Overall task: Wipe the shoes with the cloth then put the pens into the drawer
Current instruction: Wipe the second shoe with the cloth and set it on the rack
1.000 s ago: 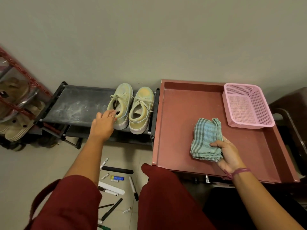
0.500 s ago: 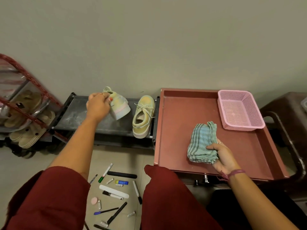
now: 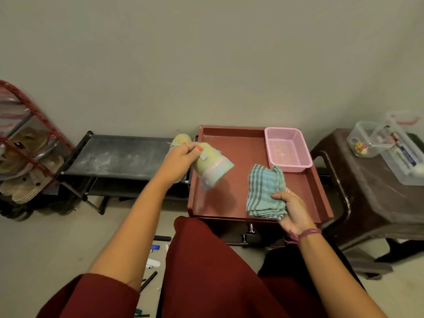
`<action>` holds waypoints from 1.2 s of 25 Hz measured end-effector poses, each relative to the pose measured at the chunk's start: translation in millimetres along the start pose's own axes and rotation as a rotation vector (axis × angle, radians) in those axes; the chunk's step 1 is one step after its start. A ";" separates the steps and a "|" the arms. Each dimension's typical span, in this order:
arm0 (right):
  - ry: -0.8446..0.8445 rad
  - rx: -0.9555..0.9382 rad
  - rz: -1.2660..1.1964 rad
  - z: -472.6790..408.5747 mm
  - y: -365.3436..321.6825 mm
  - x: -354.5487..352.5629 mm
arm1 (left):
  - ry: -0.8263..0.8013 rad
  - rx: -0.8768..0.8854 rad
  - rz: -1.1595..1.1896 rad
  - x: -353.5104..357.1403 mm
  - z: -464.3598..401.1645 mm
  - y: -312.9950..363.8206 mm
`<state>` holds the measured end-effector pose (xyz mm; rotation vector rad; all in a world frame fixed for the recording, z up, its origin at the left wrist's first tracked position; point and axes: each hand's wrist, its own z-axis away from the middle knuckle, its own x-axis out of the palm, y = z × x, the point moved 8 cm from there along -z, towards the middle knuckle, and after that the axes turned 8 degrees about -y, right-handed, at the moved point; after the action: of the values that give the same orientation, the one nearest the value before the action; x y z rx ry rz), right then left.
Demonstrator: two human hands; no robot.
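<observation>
While the left hand (image 3: 181,160) grips one pale shoe (image 3: 212,167) in curled fingers above the left edge of the red tray (image 3: 231,143), the right hand (image 3: 291,207) pinches the folded green checked cloth (image 3: 265,191) over the tray's near right part. The second shoe (image 3: 181,139) pokes out just left of the tray. Pens (image 3: 149,281) lie on the floor below the tray.

No writing can be read anywhere in the head view. The blue item (image 3: 155,247) among the things on the floor carries a pale patch that may be a label, but it is too small and blurred to make out. The packet (image 3: 404,153) inside the clear plastic box (image 3: 400,174) on the right shows a dark blue band with light marks, also illegible.
</observation>
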<state>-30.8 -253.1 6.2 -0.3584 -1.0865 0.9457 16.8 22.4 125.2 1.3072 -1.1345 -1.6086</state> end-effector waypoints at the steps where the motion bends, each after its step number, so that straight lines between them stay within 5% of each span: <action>1: 0.003 -0.007 0.006 6.5 -2.7 -3.7 | -0.043 -0.015 0.009 22.3 2.7 -6.7; 9: 0.010 -0.130 0.276 35.1 -26.3 -15.1 | -0.249 0.024 -0.229 114.8 1.0 5.0; 14: -0.054 -0.395 1.162 38.9 -45.8 40.2 | -0.219 -0.042 -0.116 123.1 -16.6 0.0; 20: -0.001 -0.928 1.922 60.9 -3.8 93.9 | -0.076 -0.081 0.079 115.7 -21.2 -2.1; 22: 0.042 -0.836 1.864 51.4 -17.7 89.0 | -0.088 -0.066 0.139 118.4 -20.2 -3.6; 24: 0.110 -0.513 1.689 31.9 -42.8 70.7 | -0.080 -0.027 0.147 119.5 -18.7 -8.0; 26: 0.009 -0.264 1.619 15.2 -51.4 60.4 | -0.048 0.000 0.154 118.8 -16.2 -11.4; 30: -0.128 -0.460 1.839 35.7 -33.2 88.7 | 0.021 -0.058 0.174 113.6 -18.8 -20.2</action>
<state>-33.8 -208.3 96.9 -1.8679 -0.8766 2.2875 13.5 -80.4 69.6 1.1526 -1.1470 -1.4862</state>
